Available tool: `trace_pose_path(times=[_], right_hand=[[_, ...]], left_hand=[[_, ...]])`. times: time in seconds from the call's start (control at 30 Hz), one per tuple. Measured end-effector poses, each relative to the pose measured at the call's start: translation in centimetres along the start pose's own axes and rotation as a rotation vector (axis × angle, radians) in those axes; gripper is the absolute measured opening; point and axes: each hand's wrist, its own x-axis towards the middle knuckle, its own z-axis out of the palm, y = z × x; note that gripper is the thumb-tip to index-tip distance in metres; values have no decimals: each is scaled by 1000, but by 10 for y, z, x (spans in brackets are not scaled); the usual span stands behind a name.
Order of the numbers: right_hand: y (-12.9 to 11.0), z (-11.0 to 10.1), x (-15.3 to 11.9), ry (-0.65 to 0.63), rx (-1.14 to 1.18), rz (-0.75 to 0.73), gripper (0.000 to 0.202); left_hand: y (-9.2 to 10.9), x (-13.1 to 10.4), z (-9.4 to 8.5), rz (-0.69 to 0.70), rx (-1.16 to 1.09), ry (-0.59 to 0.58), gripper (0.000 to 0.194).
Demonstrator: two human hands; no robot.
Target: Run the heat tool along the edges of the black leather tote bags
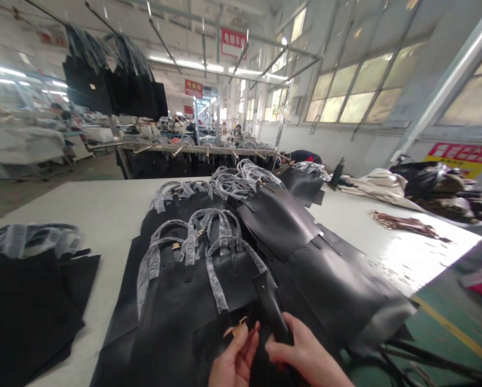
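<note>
Low in the middle, my left hand point(236, 359) is closed, thumb and fingers pinching a small gold-coloured metal fitting point(239, 325) at a black bag piece. Beside it my right hand point(305, 352) wraps round a long, smooth black object point(273, 309) with a flat upper end; its exact kind is unclear. Both hands are above a black leather bag point(164, 328) lying flat. Plastic film covers the bag's handles point(215, 285). Another gold fitting point(176, 246) shows between handles farther up.
More black bags point(281, 215) overlap on the white table point(103, 199). A separate black stack point(27, 312) lies left. Brown straps point(408, 224) and small scraps lie right. Behind stands a metal rack point(208, 149); bags hang upper left point(90, 86).
</note>
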Motion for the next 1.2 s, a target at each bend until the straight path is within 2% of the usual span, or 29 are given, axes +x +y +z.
trace_pose_path(times=[0.1,0.2,0.4,0.53,0.6,0.67,0.73,0.8,0.83,0.9,0.97,1.0,1.03,1.07,1.2], right_hand=[[5,9,11,74,-7,-44,21],[9,10,16,91,-3,-61,23],[4,10,13,0,28,-65,20],[3,19,13,25,38,-30,21],[7,24,15,43,34,-21,22],[10,26,17,68,20,-17,24],[12,27,19,87,5,-16,25],[12,27,19,92,-4,-11,25],[12,27,19,89,-10,-11,25],[11,28,19,84,-27,-18,25],[11,28,18,82,-55,-38,24],[12,27,18,83,-72,-53,25],[13,27,18,86,-90,-68,25],[15,27,19,89,-107,-81,26],[23,27,21,87,-160,-110,26]], left_hand=[[-18,-8,-6,-63,-24,22,14],[-26,-15,-12,-71,-38,31,14],[-22,-22,-19,-85,12,96,9],[-19,-27,-35,-160,60,93,4],[-11,-33,-48,-255,168,-2,11],[4,-40,-57,-392,373,-199,30],[23,-46,-57,-451,615,-395,44],[42,-47,-46,-354,838,-466,44],[50,-45,-37,-233,952,-456,41],[62,-37,-19,126,1207,-427,29],[67,-26,-4,505,1461,-462,18],[68,-20,1,636,1563,-496,15],[68,-14,5,700,1641,-538,13],[68,-9,8,707,1691,-579,12],[71,-1,14,629,1712,-662,9]])
